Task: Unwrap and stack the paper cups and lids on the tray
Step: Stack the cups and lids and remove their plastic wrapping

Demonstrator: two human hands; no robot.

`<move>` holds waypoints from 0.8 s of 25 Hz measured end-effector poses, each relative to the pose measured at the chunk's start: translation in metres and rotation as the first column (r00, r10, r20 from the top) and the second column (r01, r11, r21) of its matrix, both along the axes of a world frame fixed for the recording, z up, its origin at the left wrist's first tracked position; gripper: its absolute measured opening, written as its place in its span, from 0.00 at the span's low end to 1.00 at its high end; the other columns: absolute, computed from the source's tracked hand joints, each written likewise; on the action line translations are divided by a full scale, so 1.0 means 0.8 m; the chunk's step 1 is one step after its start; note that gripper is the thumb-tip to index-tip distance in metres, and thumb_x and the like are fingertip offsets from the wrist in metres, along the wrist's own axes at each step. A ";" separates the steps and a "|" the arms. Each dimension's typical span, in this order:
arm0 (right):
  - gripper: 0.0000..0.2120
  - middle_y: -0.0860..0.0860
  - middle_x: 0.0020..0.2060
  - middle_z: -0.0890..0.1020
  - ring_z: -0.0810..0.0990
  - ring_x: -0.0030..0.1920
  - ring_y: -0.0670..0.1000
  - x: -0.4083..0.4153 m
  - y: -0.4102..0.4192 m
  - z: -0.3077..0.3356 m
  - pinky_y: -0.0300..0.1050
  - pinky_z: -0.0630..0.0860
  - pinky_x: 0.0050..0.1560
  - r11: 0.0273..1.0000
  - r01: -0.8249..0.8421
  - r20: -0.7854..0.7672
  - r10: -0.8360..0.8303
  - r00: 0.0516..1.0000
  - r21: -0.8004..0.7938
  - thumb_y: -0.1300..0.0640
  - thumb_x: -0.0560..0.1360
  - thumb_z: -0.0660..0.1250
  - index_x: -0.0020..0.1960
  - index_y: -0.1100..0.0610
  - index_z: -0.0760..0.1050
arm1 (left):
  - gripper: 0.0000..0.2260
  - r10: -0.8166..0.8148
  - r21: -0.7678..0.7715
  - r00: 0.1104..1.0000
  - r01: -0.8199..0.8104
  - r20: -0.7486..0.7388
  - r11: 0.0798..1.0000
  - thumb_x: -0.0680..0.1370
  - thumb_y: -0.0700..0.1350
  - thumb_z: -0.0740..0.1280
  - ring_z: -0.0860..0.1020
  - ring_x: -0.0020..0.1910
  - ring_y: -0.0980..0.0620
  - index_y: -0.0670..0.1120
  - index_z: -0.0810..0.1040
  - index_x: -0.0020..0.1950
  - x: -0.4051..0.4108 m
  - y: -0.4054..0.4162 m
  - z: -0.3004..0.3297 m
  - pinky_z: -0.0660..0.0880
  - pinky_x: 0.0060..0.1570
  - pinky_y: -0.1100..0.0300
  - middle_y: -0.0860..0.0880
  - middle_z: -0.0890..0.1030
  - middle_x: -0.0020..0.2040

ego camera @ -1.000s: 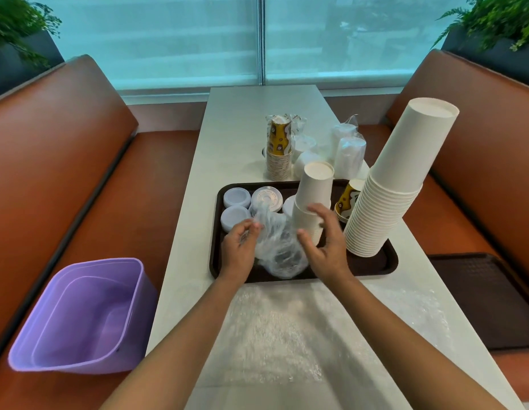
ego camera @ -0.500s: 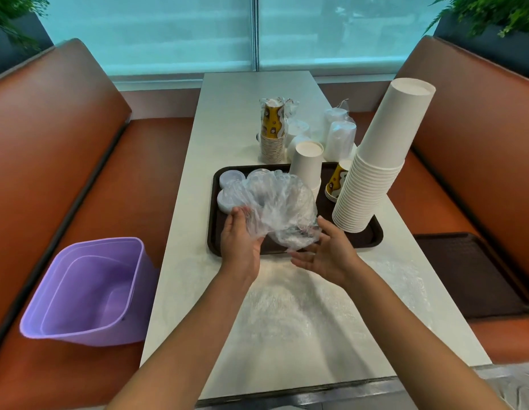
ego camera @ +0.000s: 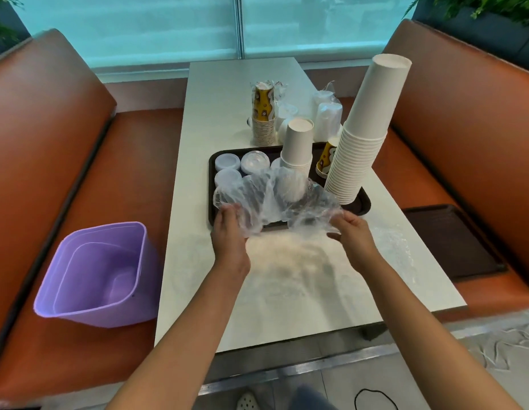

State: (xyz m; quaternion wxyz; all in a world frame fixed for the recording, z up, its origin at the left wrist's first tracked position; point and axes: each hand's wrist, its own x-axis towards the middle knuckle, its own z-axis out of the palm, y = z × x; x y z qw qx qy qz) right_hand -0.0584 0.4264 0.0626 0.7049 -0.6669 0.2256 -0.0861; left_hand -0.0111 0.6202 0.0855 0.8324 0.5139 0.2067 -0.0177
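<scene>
wrapper [ego camera: 275, 199] now stretched wider; left hand [ego camera: 229, 229] & right hand [ego camera: 353, 232] both gripping it.

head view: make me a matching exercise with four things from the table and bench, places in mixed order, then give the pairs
Things:
1. tall stack of plain white paper cups
2. crumpled clear plastic wrapper
3. purple plastic bin
4. yellow printed paper cups in clear wrap

Places:
A. on the orange bench seat, left of the table
B. on the right end of the dark brown tray
C. on the white table, beyond the tray
D. held between the left hand and the right hand, above the tray's near edge

Pairs: 1-B, 2-D, 3-A, 4-C
</scene>
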 end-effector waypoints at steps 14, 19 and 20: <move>0.04 0.58 0.50 0.76 0.74 0.47 0.57 -0.081 -0.151 0.020 0.47 0.75 0.38 0.981 0.190 -0.122 -0.194 0.973 -0.043 0.58 0.79 0.61 0.47 0.55 0.75 | 0.12 -0.203 0.098 0.968 0.190 0.147 0.977 0.82 0.49 0.57 0.70 0.23 0.62 0.56 0.66 0.65 -0.061 0.049 0.027 0.66 0.26 0.70 0.53 0.79 0.45; 0.17 0.54 0.51 0.71 0.76 0.48 0.55 -0.114 -0.159 0.023 0.55 0.77 0.54 0.941 0.128 -0.271 -0.041 0.962 0.312 0.47 0.79 0.62 0.63 0.54 0.68 | 0.19 -0.259 0.218 0.937 0.208 0.236 0.953 0.83 0.47 0.55 0.61 0.25 0.60 0.62 0.58 0.71 -0.113 0.038 0.021 0.61 0.28 0.71 0.59 0.83 0.47; 0.13 0.55 0.51 0.73 0.77 0.47 0.54 -0.118 -0.160 0.020 0.53 0.78 0.55 0.891 0.158 -0.224 -0.065 0.972 0.425 0.51 0.79 0.63 0.59 0.56 0.71 | 0.20 -0.250 0.247 0.937 0.190 0.245 0.950 0.83 0.47 0.55 0.61 0.27 0.60 0.61 0.58 0.73 -0.122 0.034 0.023 0.61 0.29 0.71 0.61 0.83 0.47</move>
